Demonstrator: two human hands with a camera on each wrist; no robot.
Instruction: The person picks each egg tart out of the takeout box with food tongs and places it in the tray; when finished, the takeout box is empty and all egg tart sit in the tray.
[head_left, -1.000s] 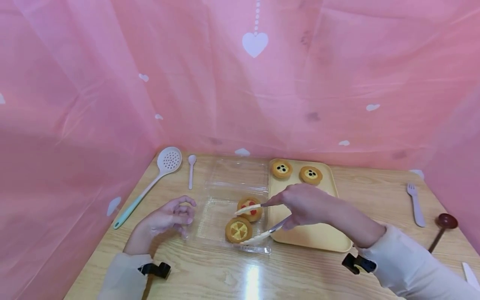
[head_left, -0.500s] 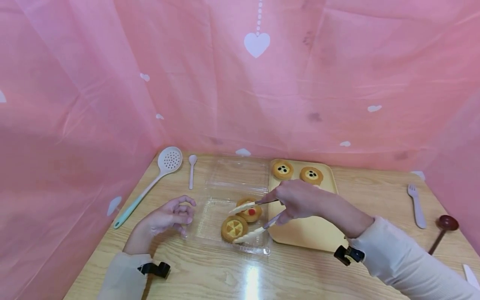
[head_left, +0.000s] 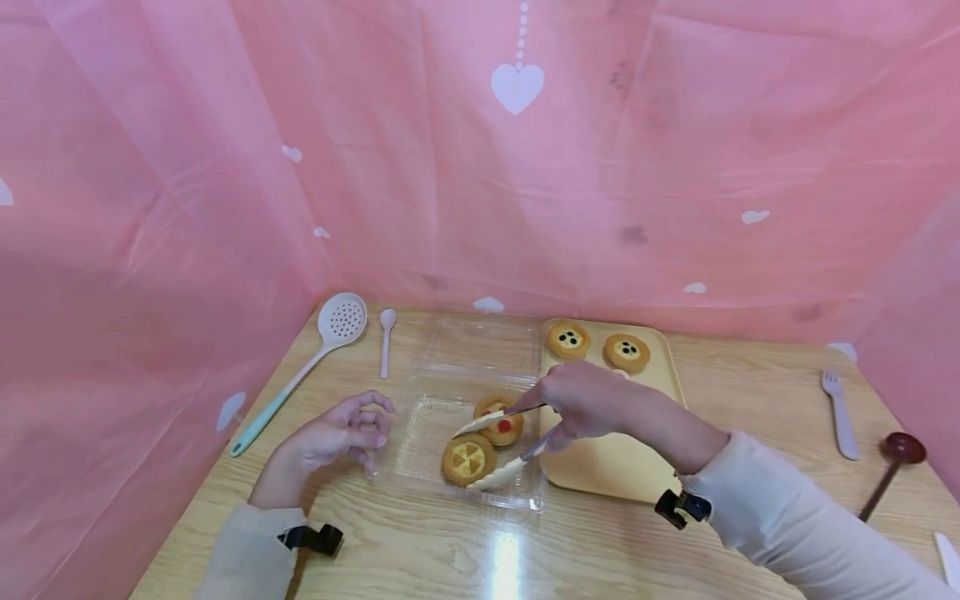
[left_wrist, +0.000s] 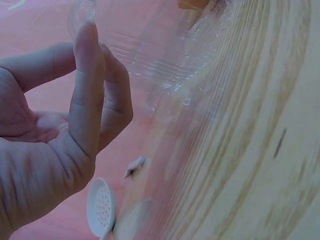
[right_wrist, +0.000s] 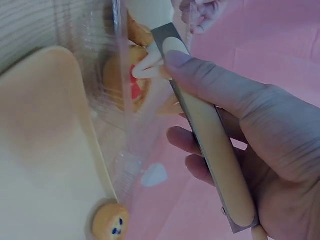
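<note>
Gripping tongs [head_left: 498, 476], the right hand [head_left: 592, 404] has their tips either side of the yellow-wedged tart [head_left: 468, 460], by the clear container's [head_left: 420, 429] near edge. Behind it sits the red-dotted tart [head_left: 512, 430], partly covered by the tongs. The left hand's [head_left: 337, 433] bent fingers are at the container's left edge; I cannot tell whether they grip it. Two black-dotted tarts [head_left: 568, 340] lie toward the tray's [head_left: 600, 468] far edge; the right hand blocks its middle. A skimmer [head_left: 327, 337] lies along the table's [head_left: 420, 558] left edge. Only the right wrist view bares the thumb along the tongs' handle.
</note>
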